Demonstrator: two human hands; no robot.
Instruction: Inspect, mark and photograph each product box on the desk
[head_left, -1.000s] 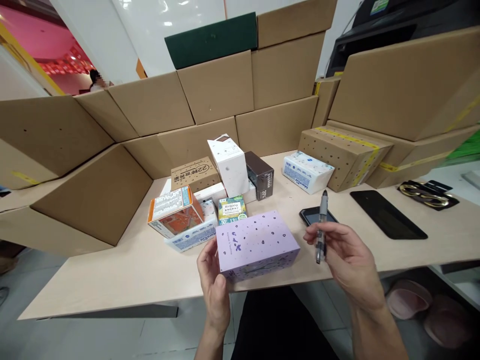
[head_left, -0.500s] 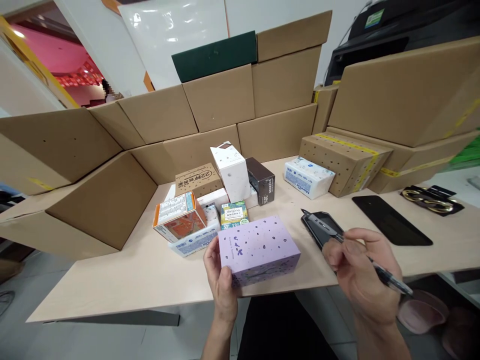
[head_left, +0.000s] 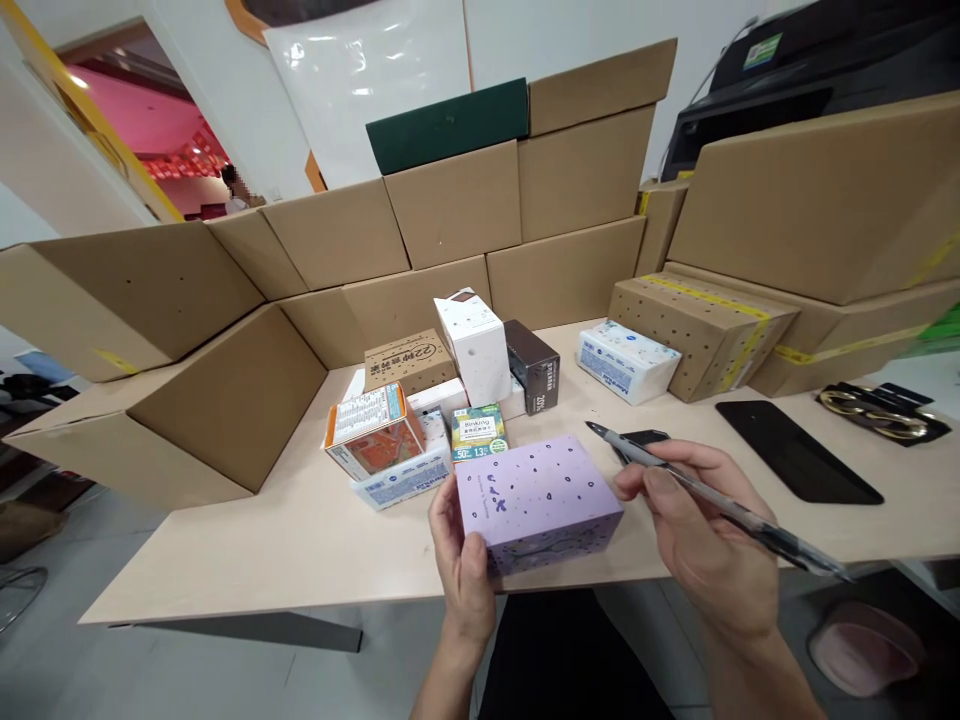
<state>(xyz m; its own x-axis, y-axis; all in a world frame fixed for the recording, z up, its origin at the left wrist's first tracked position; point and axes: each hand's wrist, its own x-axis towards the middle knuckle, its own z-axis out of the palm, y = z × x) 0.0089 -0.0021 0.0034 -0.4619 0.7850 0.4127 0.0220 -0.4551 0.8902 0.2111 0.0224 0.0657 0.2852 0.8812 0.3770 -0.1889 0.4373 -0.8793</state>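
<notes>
My left hand (head_left: pixel 461 560) grips the near left corner of a lilac box with dark specks (head_left: pixel 536 500), which rests at the front edge of the beige table (head_left: pixel 285 540). My right hand (head_left: pixel 705 530) is closed on a grey pen (head_left: pixel 712 500) held in a writing grip. The pen tip points left, just above the box's right end. A dark phone (head_left: pixel 637 440) lies on the table behind the pen, partly hidden by my right hand.
Several small product boxes (head_left: pixel 450 400) cluster behind the lilac box, with a tissue pack (head_left: pixel 628 360) to the right. Cardboard cartons (head_left: pixel 450 200) wall the table's back and sides. A black flat pad (head_left: pixel 795 465) and a black-and-gold object (head_left: pixel 877 412) lie at right.
My right hand turned the pen from upright into a writing grip and brought its tip left toward the lilac box. My left hand stayed on the box.
</notes>
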